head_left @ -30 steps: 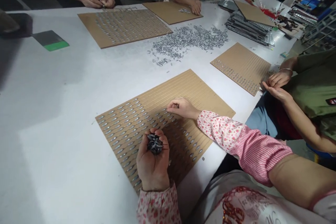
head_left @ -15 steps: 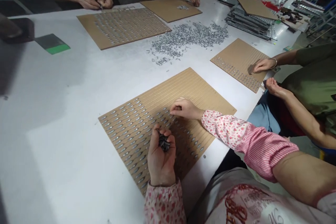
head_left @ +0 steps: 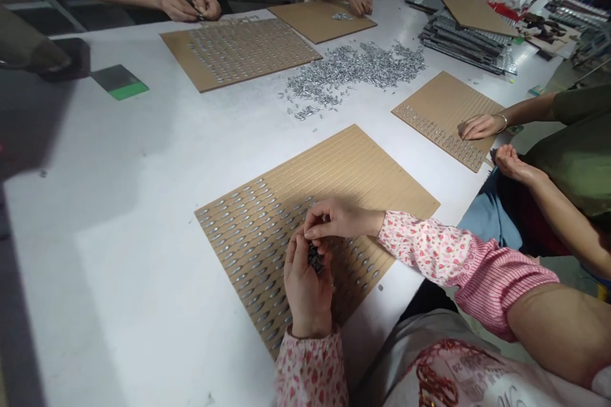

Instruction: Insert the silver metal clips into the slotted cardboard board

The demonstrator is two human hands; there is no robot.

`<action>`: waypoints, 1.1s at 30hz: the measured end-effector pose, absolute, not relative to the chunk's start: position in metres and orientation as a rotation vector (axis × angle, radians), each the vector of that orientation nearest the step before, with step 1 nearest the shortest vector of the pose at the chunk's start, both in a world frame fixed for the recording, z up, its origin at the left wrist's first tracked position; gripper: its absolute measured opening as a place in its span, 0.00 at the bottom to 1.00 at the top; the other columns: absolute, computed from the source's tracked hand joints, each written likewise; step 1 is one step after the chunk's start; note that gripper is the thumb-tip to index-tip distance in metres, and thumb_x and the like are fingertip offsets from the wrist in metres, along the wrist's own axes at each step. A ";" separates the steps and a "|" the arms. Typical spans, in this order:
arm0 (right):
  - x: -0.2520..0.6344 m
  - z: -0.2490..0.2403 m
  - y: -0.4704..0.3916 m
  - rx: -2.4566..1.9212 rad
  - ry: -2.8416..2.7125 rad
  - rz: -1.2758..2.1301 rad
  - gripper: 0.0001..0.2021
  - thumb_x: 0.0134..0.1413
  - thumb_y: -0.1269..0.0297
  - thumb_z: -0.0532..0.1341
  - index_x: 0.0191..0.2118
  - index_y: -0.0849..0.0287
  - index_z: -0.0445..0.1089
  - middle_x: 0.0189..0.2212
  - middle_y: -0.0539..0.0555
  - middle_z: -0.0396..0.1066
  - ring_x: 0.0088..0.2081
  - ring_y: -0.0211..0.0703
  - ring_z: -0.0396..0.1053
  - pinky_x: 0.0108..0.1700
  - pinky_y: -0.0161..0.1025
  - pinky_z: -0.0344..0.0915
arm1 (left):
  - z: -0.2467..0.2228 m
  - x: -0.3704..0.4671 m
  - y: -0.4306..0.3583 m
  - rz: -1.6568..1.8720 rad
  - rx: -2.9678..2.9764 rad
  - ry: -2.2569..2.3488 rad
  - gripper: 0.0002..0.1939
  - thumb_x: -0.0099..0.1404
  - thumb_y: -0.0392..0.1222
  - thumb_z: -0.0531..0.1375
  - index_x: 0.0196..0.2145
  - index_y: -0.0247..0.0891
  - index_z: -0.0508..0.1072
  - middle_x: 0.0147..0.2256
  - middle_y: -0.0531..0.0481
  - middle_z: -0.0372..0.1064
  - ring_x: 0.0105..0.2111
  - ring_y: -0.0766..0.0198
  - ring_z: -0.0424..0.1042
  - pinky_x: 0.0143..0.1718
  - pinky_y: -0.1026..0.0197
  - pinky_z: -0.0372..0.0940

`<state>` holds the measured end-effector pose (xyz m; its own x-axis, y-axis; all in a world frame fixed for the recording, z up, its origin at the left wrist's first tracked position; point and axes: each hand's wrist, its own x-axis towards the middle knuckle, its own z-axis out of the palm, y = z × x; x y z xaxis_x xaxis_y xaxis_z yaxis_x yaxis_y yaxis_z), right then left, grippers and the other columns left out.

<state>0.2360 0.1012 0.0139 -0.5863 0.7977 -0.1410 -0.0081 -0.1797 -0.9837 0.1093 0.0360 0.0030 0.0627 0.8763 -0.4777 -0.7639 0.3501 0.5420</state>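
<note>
My left hand [head_left: 308, 286] is cupped, palm up, with its fingers curled round a heap of small dark metal pieces [head_left: 315, 257]. Over it, my right hand [head_left: 334, 219] pinches thumb and finger together at the left fingertips; whatever is in the pinch is hidden. Beneath both hands lies a brown grooved board [head_left: 334, 159]. Rows of shiny, spindle-shaped metal pieces [head_left: 248, 245] cover its left and lower parts, while bare grooves show towards its far right side.
Beyond my board, a loose pile of metal pieces [head_left: 353, 70] spreads on the white table [head_left: 143, 203]. A co-worker's hand [head_left: 482, 127] rests on another board [head_left: 442, 92] at right. Across the table are two more boards, co-workers' hands [head_left: 184, 3] and stacked grey sheets [head_left: 463, 41].
My right hand has moved from over the board to the left hand's fingertips. The left fingers have drawn in. The co-worker's hand at right has flattened on its board. The view has shifted slightly.
</note>
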 end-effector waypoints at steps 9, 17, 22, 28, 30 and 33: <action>0.233 0.002 0.164 -1.325 -1.789 1.228 0.06 0.52 0.65 0.61 0.30 0.64 0.68 0.23 0.46 0.67 0.25 0.30 0.61 0.30 0.29 0.55 | 0.011 0.098 0.043 1.192 -0.242 0.798 0.08 0.64 0.31 0.53 0.38 0.32 0.71 0.28 0.51 0.63 0.22 0.73 0.62 0.18 0.73 0.58; 0.218 -0.014 0.179 -1.341 -2.362 0.825 0.06 0.55 0.66 0.59 0.34 0.59 0.74 0.27 0.49 0.71 0.30 0.35 0.64 0.35 0.32 0.53 | 0.007 0.096 0.042 1.176 -0.262 0.711 0.06 0.66 0.32 0.52 0.33 0.34 0.69 0.27 0.52 0.62 0.21 0.74 0.61 0.17 0.73 0.58; 0.212 -0.019 0.179 -1.354 -2.429 0.705 0.06 0.55 0.68 0.58 0.32 0.59 0.72 0.31 0.50 0.72 0.34 0.37 0.64 0.38 0.34 0.53 | 0.007 0.097 0.042 1.197 -0.245 0.715 0.06 0.67 0.33 0.53 0.35 0.34 0.71 0.33 0.49 0.66 0.25 0.73 0.64 0.20 0.72 0.60; 0.212 -0.018 0.180 -1.418 -2.426 0.639 0.03 0.51 0.69 0.58 0.29 0.60 0.68 0.26 0.49 0.68 0.30 0.37 0.61 0.33 0.34 0.51 | 0.008 0.098 0.042 1.235 -0.233 0.742 0.05 0.66 0.34 0.56 0.34 0.34 0.72 0.31 0.51 0.65 0.25 0.74 0.64 0.22 0.73 0.61; 0.214 -0.014 0.178 -1.439 -2.371 0.700 0.04 0.52 0.67 0.60 0.30 0.61 0.68 0.26 0.49 0.67 0.29 0.36 0.60 0.32 0.33 0.51 | 0.008 0.098 0.042 1.238 -0.229 0.723 0.04 0.65 0.34 0.57 0.35 0.33 0.72 0.31 0.51 0.64 0.24 0.75 0.63 0.21 0.74 0.61; 0.221 -0.002 0.167 -1.302 -2.210 1.030 0.08 0.54 0.63 0.60 0.33 0.64 0.70 0.27 0.49 0.68 0.29 0.33 0.62 0.33 0.31 0.54 | 0.006 0.098 0.042 1.223 -0.244 0.679 0.04 0.66 0.34 0.57 0.36 0.33 0.71 0.29 0.52 0.62 0.23 0.76 0.61 0.19 0.75 0.59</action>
<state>0.2210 0.1673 -0.0017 -0.5013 0.8642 -0.0437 0.5893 0.3040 -0.7486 0.0978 0.0420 0.0058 0.1751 0.7819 -0.5983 -0.9215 0.3441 0.1800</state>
